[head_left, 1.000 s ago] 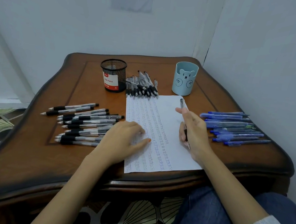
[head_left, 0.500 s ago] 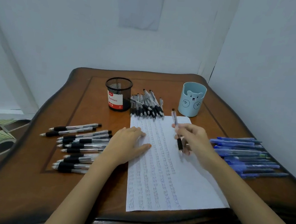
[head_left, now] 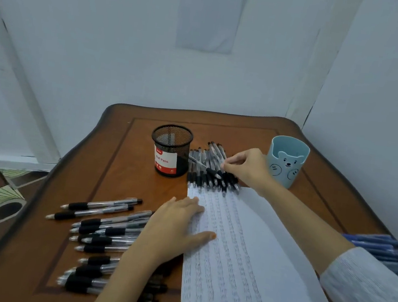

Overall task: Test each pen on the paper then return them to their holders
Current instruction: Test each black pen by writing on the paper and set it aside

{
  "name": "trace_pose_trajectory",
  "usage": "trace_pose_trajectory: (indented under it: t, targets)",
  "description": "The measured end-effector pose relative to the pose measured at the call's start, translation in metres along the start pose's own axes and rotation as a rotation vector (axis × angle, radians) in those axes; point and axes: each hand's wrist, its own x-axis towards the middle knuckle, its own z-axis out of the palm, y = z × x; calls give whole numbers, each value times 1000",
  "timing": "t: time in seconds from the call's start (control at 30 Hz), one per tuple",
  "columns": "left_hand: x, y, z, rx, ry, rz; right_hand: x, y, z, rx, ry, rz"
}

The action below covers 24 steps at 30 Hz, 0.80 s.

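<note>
**Right hand at the pen pile, left hand flat on the paper**

A dark wooden surface (head_left: 120, 165) with a wavy edge stands in a corner of pale walls, and a printed notice (head_left: 209, 13) hangs on the far wall. A long white sheet of paper (head_left: 253, 272) runs from the near edge toward the far side, covered in columns of small test marks. To its left, a loose spread of black-and-clear pens (head_left: 103, 234) lies on the wood. At the right edge lies a bundle of blue pens (head_left: 382, 251), partly hidden by a grey sleeve.

Beyond the paper's far end, a black mesh holder (head_left: 170, 151) with a red and white label stands to the left. A pale blue bear-faced holder (head_left: 287, 162) stands to the right. Between the two, a pile of black pens (head_left: 202, 174) touches the top edge of the paper.

The left hand (head_left: 177, 229) rests palm down on the paper's left margin, its grip apart, with fingers straight and thumb spread. The right hand (head_left: 246, 168) reaches over the pile, just beside the bear holder. Its grip is curled, thumb and fingertips pinching the end of a pen (head_left: 222, 166) that lies against the pile.
</note>
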Motion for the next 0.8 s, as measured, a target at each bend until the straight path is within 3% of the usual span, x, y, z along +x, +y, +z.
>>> trace_pose_trajectory:
  t: [0.53, 0.8]
  targets:
    - [-5, 1, 3, 5, 64, 21, -15, 7, 7, -9, 75, -81]
    - [-39, 4, -19, -38, 380, -39, -83, -4, 7, 45, -71, -123]
